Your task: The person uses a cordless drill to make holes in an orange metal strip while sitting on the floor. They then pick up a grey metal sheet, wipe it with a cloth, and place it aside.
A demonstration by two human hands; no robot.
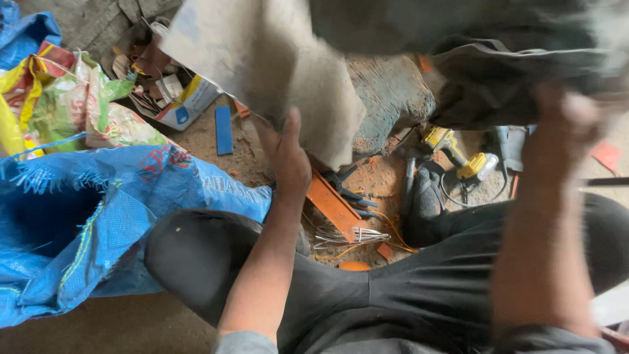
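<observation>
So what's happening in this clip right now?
A person crouches over a dusty floor. The left hand grips the lower edge of a pale grey sheet held up in front; the right hand, blurred, is at a dark fabric item. Below lie a yellow power drill, pliers, an orange strip and a blue woven sack.

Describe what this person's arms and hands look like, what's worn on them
Both hands are bare, with no gloves. The left hand shows clearly; the right hand is blurred, so no rings or other detail can be made out. Both forearms are uncovered, and a grey sleeve edge shows at the left upper arm near the bottom of the view. No watch or wristband is visible on either wrist.
</observation>
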